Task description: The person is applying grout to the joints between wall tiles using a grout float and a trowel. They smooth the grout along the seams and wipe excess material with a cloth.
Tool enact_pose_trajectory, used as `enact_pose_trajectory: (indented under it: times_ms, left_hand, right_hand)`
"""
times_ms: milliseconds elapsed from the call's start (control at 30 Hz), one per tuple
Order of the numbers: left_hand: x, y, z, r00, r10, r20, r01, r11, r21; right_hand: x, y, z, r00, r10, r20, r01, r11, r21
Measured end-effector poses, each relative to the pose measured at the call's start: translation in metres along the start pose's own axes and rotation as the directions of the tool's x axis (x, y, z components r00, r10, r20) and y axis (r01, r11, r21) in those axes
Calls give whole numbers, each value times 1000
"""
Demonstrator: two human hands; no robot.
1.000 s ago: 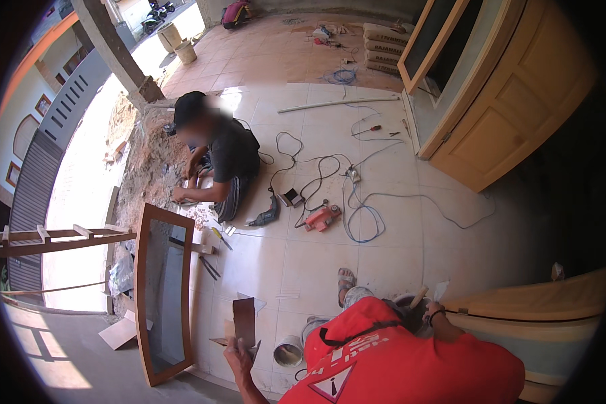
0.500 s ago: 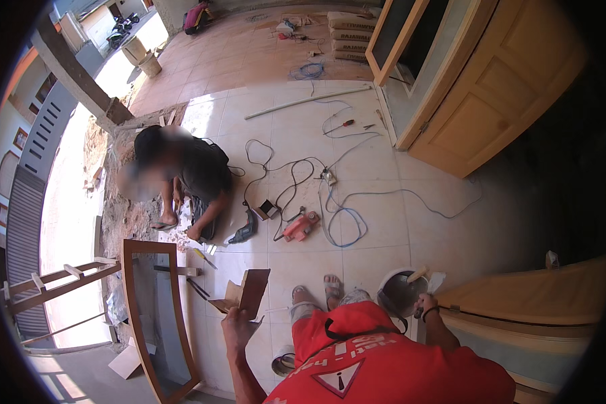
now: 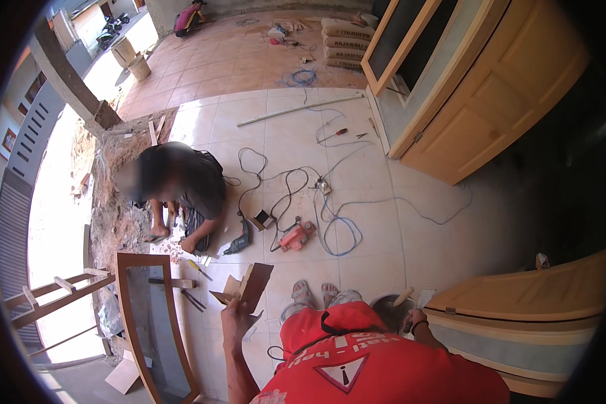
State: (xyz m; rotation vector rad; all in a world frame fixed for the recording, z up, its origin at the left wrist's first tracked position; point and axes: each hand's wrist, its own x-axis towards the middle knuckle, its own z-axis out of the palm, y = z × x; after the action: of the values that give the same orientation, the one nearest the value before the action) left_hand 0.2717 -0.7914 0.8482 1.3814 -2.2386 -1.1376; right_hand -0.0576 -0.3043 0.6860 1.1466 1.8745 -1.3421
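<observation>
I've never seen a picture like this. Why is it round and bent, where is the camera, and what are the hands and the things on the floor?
The camera sits on a person's head and looks down through a very wide lens, so straight edges curve near the rim. There is no machine here, only the wearer's red shirt and two bare hands. The left hand holds up a folded piece of brown cardboard. The right hand grips a wooden-handled tool beside a dark bucket; its working end is hidden. On the tiled floor lie a dark power drill, an orange power tool and tangled cables. Another person crouches at the broken floor edge. A wooden frame lies to the left, and wooden doors lean on the right.
</observation>
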Motion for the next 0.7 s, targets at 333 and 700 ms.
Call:
enact_pose_trajectory:
  times_ms: [333,700]
  left_hand:
    - [74,-21,15,971,63,231,-64,998,-3]
    - [133,22,46,885,209,416,-200,978,-66]
  right_hand:
    - [-99,47,-5,999,36,-2,-34,922,-387]
    - [-84,89,19,999,36,-21,-39,979,-201]
